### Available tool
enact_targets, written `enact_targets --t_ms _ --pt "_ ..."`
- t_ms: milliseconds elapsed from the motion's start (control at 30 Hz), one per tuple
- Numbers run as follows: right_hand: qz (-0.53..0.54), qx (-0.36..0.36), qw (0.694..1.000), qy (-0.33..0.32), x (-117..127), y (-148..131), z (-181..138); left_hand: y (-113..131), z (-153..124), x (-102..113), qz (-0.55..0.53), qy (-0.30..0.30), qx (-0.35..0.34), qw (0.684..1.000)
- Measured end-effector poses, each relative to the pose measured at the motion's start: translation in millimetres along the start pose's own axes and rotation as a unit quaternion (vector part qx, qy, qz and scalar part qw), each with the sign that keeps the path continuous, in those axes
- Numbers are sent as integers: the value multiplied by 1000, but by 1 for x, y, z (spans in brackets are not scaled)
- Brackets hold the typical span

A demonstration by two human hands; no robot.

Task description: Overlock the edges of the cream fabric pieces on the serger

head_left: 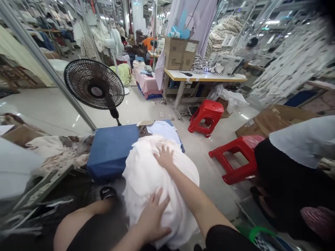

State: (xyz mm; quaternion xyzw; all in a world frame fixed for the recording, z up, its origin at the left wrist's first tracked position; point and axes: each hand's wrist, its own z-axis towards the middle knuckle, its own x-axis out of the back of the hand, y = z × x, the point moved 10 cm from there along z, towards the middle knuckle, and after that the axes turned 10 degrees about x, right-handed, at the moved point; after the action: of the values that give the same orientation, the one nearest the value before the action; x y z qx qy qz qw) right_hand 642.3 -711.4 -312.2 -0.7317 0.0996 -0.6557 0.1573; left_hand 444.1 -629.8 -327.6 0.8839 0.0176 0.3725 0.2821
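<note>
Head view: your left hand (153,218) and right hand (163,157) lie spread wide on the white cloth bundle (180,184), gripping nothing.

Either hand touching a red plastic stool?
No, the left hand and right hand both rest on the white fabric bundle, apart from the red plastic stool.

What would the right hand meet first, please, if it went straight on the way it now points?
The right hand already rests on the bundled white fabric, so it would meet that first. Beyond the fabric, the line seems to reach the corner of the blue padded board, though depth is hard to judge.
</note>
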Motion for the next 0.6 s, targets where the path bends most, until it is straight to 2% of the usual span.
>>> enact_targets --t_ms 100,200,333,433,533,600 --pt "-2 -18 1000 6 -26 37 4 -1 4 -10 11 -27 2 1000" --pt "-5 -32 999 14 -28 54 2 -1 14 -14 24 -25 0 999" --pt "-13 -41 999 21 -25 53 2 -3 23 -15 33 -10 -22 999" --pt "-19 -54 998 22 -22 52 3 -8 18 -15 30 6 -51 998" --pt "-29 -68 997 15 -12 53 -2 -18 -1 -16 20 18 -94 995" --pt "-43 -69 997 9 -3 49 -10 -34 -23 -17 2 23 -101 995"
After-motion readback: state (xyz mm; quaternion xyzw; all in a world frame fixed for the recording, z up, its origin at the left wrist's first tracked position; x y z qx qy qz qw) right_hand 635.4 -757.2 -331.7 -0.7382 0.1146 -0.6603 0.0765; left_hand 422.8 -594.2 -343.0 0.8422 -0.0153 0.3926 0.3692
